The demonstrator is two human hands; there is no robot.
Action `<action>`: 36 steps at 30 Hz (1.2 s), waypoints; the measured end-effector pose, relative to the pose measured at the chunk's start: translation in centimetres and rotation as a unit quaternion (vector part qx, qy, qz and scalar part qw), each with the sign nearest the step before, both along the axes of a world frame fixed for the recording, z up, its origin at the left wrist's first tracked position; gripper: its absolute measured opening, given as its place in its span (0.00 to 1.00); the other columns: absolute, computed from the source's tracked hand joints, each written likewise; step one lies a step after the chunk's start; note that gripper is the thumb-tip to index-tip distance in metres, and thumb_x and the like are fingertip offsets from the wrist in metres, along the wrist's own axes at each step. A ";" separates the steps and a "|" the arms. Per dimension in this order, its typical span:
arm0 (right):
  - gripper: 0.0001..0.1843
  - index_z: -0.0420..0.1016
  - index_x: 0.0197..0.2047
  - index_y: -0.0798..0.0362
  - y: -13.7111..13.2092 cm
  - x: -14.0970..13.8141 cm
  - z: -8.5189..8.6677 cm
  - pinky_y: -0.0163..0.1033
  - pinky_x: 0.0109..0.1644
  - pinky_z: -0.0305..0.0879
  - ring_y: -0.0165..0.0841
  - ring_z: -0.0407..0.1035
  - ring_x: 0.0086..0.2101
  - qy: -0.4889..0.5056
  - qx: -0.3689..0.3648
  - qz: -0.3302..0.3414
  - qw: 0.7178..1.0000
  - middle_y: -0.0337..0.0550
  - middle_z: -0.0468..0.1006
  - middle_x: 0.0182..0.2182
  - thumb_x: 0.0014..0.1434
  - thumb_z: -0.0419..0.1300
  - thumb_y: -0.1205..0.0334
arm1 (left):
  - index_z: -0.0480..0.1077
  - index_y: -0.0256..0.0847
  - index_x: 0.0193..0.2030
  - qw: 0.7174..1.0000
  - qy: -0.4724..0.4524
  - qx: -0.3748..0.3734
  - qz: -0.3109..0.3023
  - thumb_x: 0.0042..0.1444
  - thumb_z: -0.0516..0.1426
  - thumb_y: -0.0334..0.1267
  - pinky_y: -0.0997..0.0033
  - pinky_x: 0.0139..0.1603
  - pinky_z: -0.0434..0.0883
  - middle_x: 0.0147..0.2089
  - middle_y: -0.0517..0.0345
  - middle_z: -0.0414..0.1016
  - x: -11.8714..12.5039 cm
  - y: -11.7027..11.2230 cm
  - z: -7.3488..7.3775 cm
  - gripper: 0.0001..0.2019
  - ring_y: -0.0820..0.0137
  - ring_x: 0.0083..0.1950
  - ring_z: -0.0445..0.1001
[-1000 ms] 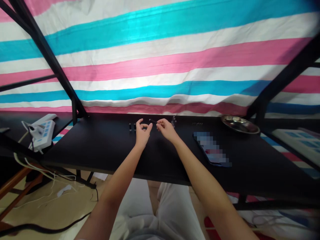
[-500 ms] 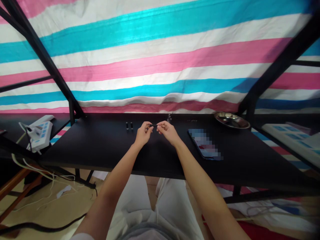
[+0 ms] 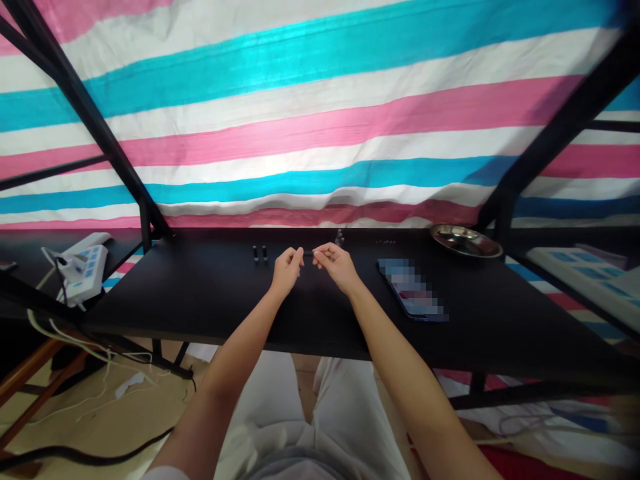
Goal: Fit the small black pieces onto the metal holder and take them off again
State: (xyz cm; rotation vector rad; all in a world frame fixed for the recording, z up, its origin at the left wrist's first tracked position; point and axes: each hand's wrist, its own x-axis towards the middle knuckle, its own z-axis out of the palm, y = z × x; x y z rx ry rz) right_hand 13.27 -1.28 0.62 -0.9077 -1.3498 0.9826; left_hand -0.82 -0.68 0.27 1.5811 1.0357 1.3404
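Observation:
Over the black table [image 3: 200,287], a short, thin black stick-like piece [image 3: 308,253] is held level between my two hands. My left hand [image 3: 287,272] is closed on its left end, thumb on top. The fingertips of my right hand [image 3: 337,263] pinch its right end. Fingers cover both ends, so its exact kind is unclear. Left of my hands stand two small black cylinders [image 3: 265,253] with pale lower ends. Just behind my right hand is a cluster of small shiny pieces [image 3: 340,237], partly hidden by it.
A phone [image 3: 413,290] lies right of my hands, with a round metal dish [image 3: 475,253] behind it. Several tiny pieces [image 3: 386,242] lie near the back edge. White power strips [image 3: 87,277] sit beyond both sides. Black metal posts [image 3: 505,177] and striped sheeting enclose the table.
My left hand has turned slightly, its thumb now over the black piece, and less of the piece shows. My right hand stays nearly where it was. The view has shifted a little.

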 end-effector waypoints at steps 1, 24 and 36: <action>0.19 0.68 0.31 0.53 0.1 0.0 -0.1 0.36 0.28 0.60 0.27 0.63 0.22 0.000 0.003 -0.003 1.000 0.37 0.72 0.21 0.46 0.62 0.46 | 0.60 0.39 0.22 1.000 -0.015 -0.012 -0.001 0.56 0.49 0.52 0.78 0.20 0.55 0.13 0.67 0.56 0.1 0.1 0.0 0.20 0.79 0.15 0.57; 0.18 0.65 0.34 0.52 0.9 1.1 -0.6 0.35 0.27 0.59 0.25 0.61 0.22 0.046 -0.002 -0.068 0.997 0.36 0.69 0.24 0.47 0.61 0.48 | 0.59 0.39 0.26 0.999 0.005 -0.011 0.041 0.54 0.51 0.45 0.79 0.19 0.56 0.22 0.65 0.63 -0.6 0.6 0.2 0.13 0.81 0.17 0.58; 0.20 0.67 0.33 0.52 0.7 0.7 -0.7 0.34 0.25 0.57 0.24 0.60 0.21 0.033 -0.051 0.014 0.998 0.35 0.69 0.22 0.44 0.63 0.47 | 0.63 0.38 0.30 0.996 0.081 0.034 0.015 0.51 0.54 0.45 0.80 0.21 0.56 0.23 0.66 0.63 -0.1 0.7 -0.8 0.11 0.81 0.19 0.56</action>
